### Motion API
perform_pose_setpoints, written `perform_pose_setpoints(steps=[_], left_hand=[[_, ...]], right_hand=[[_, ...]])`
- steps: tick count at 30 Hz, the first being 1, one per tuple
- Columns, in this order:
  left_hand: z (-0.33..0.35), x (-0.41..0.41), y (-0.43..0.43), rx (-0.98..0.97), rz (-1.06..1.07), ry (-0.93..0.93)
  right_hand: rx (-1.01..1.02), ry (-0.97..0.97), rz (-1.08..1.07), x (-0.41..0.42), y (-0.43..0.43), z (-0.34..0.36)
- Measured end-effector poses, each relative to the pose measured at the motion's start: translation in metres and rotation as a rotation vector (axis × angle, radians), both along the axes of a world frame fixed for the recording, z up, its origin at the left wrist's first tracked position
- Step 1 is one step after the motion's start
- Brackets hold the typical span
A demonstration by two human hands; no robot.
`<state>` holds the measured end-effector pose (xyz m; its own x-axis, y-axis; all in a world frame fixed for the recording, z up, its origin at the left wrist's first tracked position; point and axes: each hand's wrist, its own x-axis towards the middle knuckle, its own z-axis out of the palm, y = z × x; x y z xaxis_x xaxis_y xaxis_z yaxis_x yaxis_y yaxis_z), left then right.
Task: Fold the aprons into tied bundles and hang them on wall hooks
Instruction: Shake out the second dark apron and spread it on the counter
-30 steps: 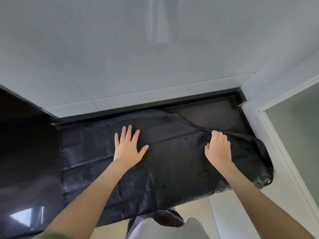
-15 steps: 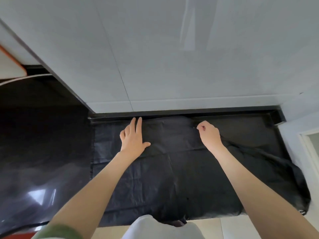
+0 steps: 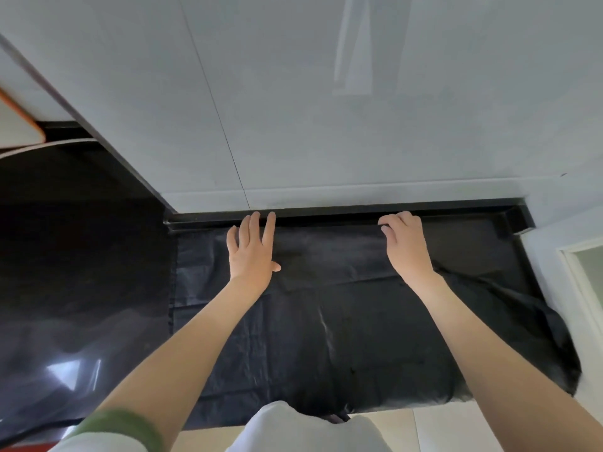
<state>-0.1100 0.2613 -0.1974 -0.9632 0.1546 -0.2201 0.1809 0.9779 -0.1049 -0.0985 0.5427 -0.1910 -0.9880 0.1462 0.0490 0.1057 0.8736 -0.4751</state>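
A black apron [image 3: 326, 321] lies spread flat over a dark countertop [image 3: 81, 272], its right side rumpled and hanging over the counter's right end. My left hand [image 3: 253, 247] rests flat on the apron's far edge, fingers apart, fingertips at the black upstand by the wall. My right hand [image 3: 404, 246] is at the same far edge, further right, with its fingers curled and pinching the apron's edge. No wall hooks are in view.
A white tiled wall [image 3: 326, 109] rises right behind the counter. A white door frame [image 3: 574, 272] stands at the right. At the upper left are a white curved rim [image 3: 42, 148] and an orange-edged object [image 3: 19, 122]. Pale floor shows below the counter's front edge.
Both hands have slid away from me across the apron to its far edge by the wall. My right hand went from flat to curled on the fabric edge. The view has shifted left.
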Motion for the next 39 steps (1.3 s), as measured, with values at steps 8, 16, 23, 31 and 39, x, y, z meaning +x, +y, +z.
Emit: perform_pose_setpoints(steps=[8, 16, 23, 31, 39], left_hand=[[0.014, -0.007, 0.004, 0.042, -0.036, 0.073], [0.033, 0.005, 0.004, 0.057, -0.214, 0.279], [0.078, -0.015, -0.003, 0.081, -0.334, 0.553], [0.074, 0.043, -0.035, -0.032, -0.536, -0.204], [0.074, 0.060, -0.042, 0.303, 0.235, -1.078]], right_hand=[[-0.155, -0.151, -0.065, 0.058, 0.020, 0.015], [-0.468, -0.505, -0.181, 0.105, 0.017, 0.001], [-0.395, -0.418, -0.134, 0.076, -0.004, 0.019], [-0.822, -0.345, -0.472, 0.102, 0.008, -0.008], [-1.171, -0.408, -0.767, 0.103, 0.009, -0.018]])
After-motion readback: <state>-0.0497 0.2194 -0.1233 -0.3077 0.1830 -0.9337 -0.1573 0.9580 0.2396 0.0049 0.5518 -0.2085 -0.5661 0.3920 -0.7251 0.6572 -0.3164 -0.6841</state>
